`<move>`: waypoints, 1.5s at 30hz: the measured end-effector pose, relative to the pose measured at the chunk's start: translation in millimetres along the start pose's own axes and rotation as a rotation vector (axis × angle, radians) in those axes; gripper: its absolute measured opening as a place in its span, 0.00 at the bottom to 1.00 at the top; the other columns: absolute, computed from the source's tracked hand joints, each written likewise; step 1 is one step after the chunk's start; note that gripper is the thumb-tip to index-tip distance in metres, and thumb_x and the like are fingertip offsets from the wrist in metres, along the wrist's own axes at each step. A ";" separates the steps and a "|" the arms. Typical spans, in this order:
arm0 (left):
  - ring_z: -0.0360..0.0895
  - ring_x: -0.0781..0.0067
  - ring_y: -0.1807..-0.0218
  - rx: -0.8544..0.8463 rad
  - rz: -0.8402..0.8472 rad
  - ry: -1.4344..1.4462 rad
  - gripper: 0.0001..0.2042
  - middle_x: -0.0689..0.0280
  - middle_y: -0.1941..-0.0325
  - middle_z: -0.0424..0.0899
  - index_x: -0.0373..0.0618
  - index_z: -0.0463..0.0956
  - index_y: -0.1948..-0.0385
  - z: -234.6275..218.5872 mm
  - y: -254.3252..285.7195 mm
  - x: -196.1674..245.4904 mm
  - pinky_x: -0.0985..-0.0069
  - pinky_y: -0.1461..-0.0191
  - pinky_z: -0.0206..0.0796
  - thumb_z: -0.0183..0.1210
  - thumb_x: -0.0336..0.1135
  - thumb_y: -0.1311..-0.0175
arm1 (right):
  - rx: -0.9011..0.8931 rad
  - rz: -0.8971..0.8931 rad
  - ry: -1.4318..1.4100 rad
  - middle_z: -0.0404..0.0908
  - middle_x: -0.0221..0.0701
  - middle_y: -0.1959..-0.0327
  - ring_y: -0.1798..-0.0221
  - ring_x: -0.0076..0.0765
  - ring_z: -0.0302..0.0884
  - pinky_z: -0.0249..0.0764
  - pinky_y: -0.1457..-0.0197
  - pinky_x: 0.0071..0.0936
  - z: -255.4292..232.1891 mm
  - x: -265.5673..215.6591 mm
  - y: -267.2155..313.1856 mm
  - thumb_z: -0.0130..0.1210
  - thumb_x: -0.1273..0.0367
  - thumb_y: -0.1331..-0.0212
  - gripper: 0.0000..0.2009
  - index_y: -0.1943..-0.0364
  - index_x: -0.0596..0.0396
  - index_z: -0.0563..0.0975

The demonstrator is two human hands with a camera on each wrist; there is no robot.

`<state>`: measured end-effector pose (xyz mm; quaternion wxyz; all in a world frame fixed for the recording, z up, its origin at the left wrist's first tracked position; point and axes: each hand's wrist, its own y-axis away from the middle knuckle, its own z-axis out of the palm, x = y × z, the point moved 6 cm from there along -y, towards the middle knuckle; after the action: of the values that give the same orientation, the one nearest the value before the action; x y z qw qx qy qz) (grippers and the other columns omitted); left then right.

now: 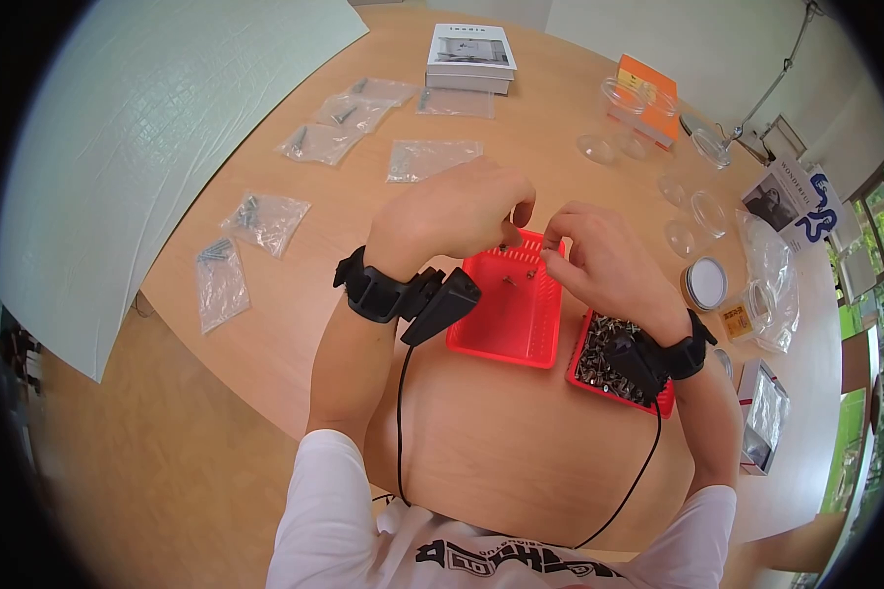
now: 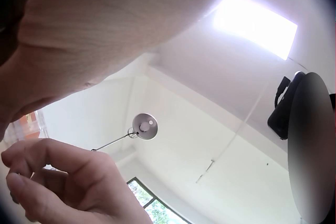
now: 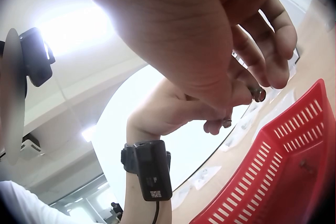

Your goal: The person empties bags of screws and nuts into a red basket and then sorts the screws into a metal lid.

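Both hands meet over the far end of a red slotted basket (image 1: 501, 351), with a few small screws (image 1: 509, 282) on its floor. My left hand (image 1: 457, 211) reaches in from the left with its fingers bent down; in the right wrist view a small screw (image 3: 227, 123) shows at its fingertips. Facing it, my right hand (image 1: 609, 257) has thumb and fingers drawn together, and another small metal screw (image 3: 259, 94) shows at its fingertips. Beneath the right wrist stands a second red basket (image 1: 581, 385) filled with loose screws (image 1: 599, 358).
Plastic bags of hardware (image 1: 265, 221) lie along the left of the table. At the back are stacked books (image 1: 469, 59) and an orange book (image 1: 648, 98). Clear round containers (image 1: 707, 211), a lidded jar (image 1: 704, 285) and an open box (image 1: 764, 417) stand at right.
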<state>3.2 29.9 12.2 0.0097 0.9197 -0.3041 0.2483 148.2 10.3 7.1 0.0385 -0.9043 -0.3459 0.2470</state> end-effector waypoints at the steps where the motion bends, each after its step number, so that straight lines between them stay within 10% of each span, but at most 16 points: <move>1: 0.82 0.57 0.67 -0.010 -0.015 0.004 0.09 0.53 0.69 0.85 0.36 0.80 0.63 0.6 -0.4 -0.7 0.66 0.63 0.71 0.63 0.32 0.41 | -0.006 0.009 -0.005 0.78 0.40 0.66 0.71 0.41 0.77 0.74 0.66 0.34 0.2 0.5 0.1 0.57 0.70 0.44 0.08 0.69 0.63 0.79; 31: 0.78 0.61 0.56 -0.012 0.015 -0.006 0.11 0.59 0.62 0.83 0.43 0.80 0.59 4.9 0.5 11.8 0.67 0.54 0.71 0.64 0.36 0.38 | -0.031 0.135 -0.109 0.81 0.38 0.62 0.71 0.35 0.80 0.76 0.65 0.28 -41.8 -4.4 25.3 0.61 0.70 0.42 0.08 0.62 0.61 0.82; 45: 0.79 0.46 0.51 -0.260 0.321 0.047 0.15 0.52 0.55 0.80 0.39 0.78 0.54 106.1 -11.1 94.1 0.57 0.50 0.73 0.66 0.32 0.43 | -0.203 0.223 0.090 0.82 0.39 0.59 0.51 0.50 0.78 0.73 0.47 0.41 -51.4 15.6 126.9 0.65 0.68 0.45 0.14 0.56 0.58 0.81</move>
<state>122.3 -31.1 -35.7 0.0956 0.8445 -0.4757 0.2267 259.4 -70.5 15.0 -0.0655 -0.9465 -0.2644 0.1729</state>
